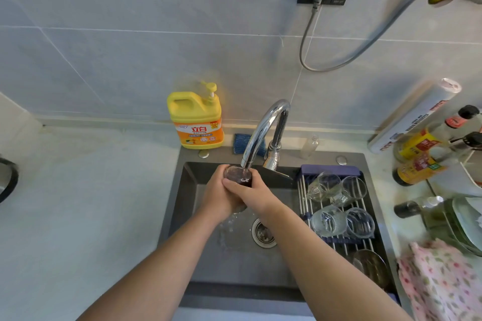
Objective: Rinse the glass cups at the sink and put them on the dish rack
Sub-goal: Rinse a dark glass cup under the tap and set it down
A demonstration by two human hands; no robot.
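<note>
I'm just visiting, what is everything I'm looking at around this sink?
sink: one, dark grey, centre
faucet: one, chrome, behind sink
dish rack: one, steel, sink's right side
held glass cup: one, clear, under faucet
racked glass cups: four, clear, on dish rack
detergent bottle: one, yellow, behind sink, left
scrub pad: one, blue, by faucet base
cloth: one, pink floral, lower right
left hand: one, grips held cup
right hand: one, grips same cup

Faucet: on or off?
On. Water spills from the glass cup, held by the left hand and right hand under the faucet, and splashes on the sink floor.
</note>
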